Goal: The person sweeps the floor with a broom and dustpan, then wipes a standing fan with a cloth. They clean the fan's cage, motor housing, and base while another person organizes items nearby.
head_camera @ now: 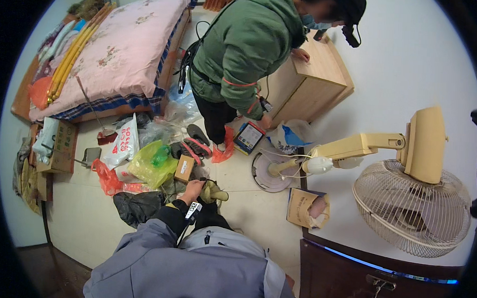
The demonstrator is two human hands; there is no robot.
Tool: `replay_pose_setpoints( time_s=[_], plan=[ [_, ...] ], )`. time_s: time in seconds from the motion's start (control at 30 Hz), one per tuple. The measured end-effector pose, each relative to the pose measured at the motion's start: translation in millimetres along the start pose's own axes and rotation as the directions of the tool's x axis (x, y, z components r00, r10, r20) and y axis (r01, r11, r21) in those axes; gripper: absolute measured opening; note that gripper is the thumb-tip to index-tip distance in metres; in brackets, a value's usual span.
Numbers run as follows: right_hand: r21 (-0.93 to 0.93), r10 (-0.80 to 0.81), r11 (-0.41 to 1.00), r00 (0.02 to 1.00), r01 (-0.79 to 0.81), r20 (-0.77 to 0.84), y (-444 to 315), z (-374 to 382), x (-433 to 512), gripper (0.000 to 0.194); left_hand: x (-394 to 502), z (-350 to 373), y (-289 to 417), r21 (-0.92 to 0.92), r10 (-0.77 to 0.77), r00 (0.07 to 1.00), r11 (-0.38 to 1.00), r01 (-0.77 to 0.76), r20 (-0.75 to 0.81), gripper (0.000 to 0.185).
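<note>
My left hand (192,191), with a small white device strapped at the wrist, grips the dark edge of an olive-green fabric item (213,192) in front of my legs. Its exact kind is unclear. Just beyond it a small cardboard box (184,168) lies by dark shoes with pink edges (197,146). Left of the hand are a yellow-green plastic bag (153,167), a black plastic bag (137,206) and a red plastic bag (106,179). Of my right hand (290,283), only a sliver of skin shows beside my grey jacket; its fingers are hidden.
A person in a green jacket (258,43) bends over a wooden cabinet (323,79). On the right stand a yellowed fan (411,208), an open paper bag (299,208) and a dark chest (336,278). A bed (127,46), broom (107,136) and dustpan (91,157) are left.
</note>
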State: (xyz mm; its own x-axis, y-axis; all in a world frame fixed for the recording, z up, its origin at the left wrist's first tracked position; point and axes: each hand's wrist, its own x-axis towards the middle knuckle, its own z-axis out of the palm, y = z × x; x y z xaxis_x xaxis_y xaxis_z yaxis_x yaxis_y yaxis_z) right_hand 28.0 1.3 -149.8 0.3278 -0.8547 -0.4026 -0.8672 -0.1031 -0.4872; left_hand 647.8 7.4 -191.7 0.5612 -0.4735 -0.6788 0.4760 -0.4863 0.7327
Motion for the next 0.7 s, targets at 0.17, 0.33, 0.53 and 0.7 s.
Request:
replay_pose_setpoints(
  time_s=[0.17, 0.33, 0.53, 0.7],
  plan=[
    [0.36, 0.26, 0.893, 0.962, -0.271, 0.078, -51, -26, 15, 0.026, 15, 0, 16, -0.033, -0.029, 0.995, 0.999, 0.032, 0.096, 0.022],
    [0.324, 0.067, 0.944, 0.997, -0.057, -0.022, -122, -30, 38, 0.025, 44, -14, 8, 0.23, -0.071, 0.997, 0.971, 0.06, 0.039, 0.021],
    [0.675, 0.667, 0.384, 0.694, -0.63, 0.269, -153, -19, 39, 0.027, 63, -17, 6, 0.32, -0.073, 0.997, 0.945, 0.062, 0.024, 0.023],
    [-0.134, 0.02, 0.991, 0.997, -0.03, -0.078, -121, 6, 9, 0.032, 66, -2, 19, 0.31, -0.062, 0.994, 0.95, 0.03, 0.095, 0.023]
  ],
)
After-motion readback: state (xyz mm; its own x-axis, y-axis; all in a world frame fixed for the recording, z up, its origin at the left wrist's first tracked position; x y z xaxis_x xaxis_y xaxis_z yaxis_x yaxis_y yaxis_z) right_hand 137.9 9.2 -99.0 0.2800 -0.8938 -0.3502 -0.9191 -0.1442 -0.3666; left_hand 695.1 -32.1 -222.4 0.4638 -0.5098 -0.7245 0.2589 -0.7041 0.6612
